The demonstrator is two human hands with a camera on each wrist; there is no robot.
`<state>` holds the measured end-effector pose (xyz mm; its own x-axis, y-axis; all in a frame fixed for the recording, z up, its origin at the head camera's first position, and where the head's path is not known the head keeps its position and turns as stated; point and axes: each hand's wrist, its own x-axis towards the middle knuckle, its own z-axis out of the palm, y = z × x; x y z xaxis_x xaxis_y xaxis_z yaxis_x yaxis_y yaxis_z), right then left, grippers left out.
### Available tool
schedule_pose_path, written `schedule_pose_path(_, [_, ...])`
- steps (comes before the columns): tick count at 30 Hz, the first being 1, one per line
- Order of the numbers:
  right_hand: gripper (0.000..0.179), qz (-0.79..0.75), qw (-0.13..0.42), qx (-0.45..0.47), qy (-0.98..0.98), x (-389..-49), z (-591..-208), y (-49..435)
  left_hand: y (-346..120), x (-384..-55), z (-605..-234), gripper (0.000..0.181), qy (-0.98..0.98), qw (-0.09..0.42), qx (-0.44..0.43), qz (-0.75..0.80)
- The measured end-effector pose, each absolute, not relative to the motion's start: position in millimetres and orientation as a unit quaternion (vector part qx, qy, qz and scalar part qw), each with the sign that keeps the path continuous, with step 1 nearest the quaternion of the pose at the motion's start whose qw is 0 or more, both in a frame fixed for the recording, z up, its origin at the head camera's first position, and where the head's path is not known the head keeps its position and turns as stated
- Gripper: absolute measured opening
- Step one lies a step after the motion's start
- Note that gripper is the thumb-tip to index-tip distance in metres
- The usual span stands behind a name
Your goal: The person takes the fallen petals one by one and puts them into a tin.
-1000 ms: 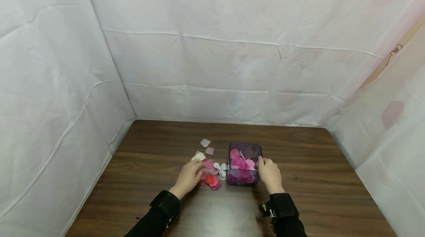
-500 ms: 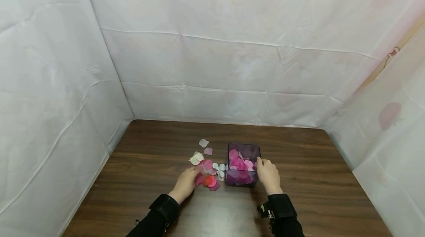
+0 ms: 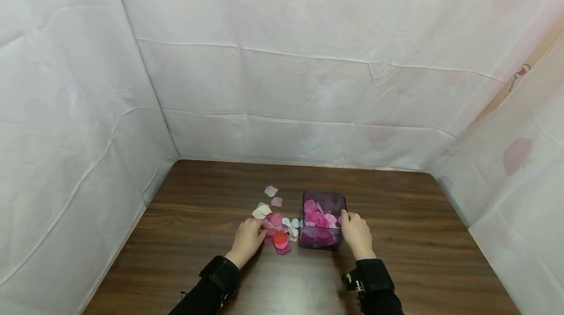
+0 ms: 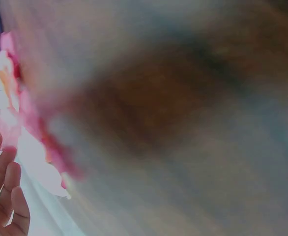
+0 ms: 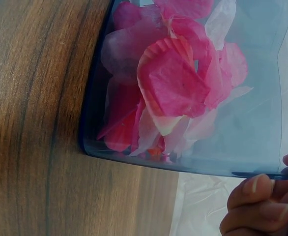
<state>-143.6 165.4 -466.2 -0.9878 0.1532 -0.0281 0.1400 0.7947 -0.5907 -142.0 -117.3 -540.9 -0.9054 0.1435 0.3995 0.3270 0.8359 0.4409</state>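
Observation:
My left hand (image 3: 247, 240) reaches the left edge of a loose pile of artificial flower petals (image 3: 276, 219), fingertips right at the pink ones. In the left wrist view its fingers (image 4: 17, 201) are spread and slightly bent, close to a pale pink petal; the thumb is hidden there. My right hand (image 3: 358, 236) pinches the right wall of a see-through purple plastic box (image 3: 333, 201), thumb over the rim and fingers outside. Pink and pale petals (image 5: 173, 81) lie heaped inside the box. An orange-red petal (image 3: 279, 237) sits at the pile's near side.
White petals (image 3: 291, 224) lie between the pile and the box. Cream petals (image 3: 262, 209) are at the pile's far left, with a pale pink petal (image 3: 276, 202) and a whitish one (image 3: 270, 191) behind. White cloth (image 3: 282, 84) walls the wooden table (image 3: 396, 197).
My left hand has drawn back a little from over the pile toward its left edge, uncovering the cream petals. My right hand and the box hold their place.

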Motion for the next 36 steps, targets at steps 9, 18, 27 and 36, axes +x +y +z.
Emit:
schedule_pose_path(9, [0.049, 0.311, 0.002, -0.072, -0.948, -143.7, -466.6, 165.6, -98.2, -153.7, -481.9, 0.004, -0.919, 0.194, -0.128, -0.319])
schedule_pose_path(18, [0.049, 0.314, 0.002, -0.073, -0.947, -145.1, -468.8, 166.4, -56.3, -156.9, -426.2, 0.011, -0.893, 0.235, -0.201, -0.328])
schedule_pose_path(27, [0.049, 0.309, -0.002, -0.072, -0.948, -146.4, -468.4, 169.9, -12.4, -167.9, -426.3, 0.009, -0.913, 0.198, -0.252, -0.253])
schedule_pose_path(36, [0.049, 0.305, 0.0, -0.068, -0.95, -147.6, -467.5, 166.1, -2.1, -166.3, -431.5, 0.03, -0.936, 0.1, -0.305, -0.148])
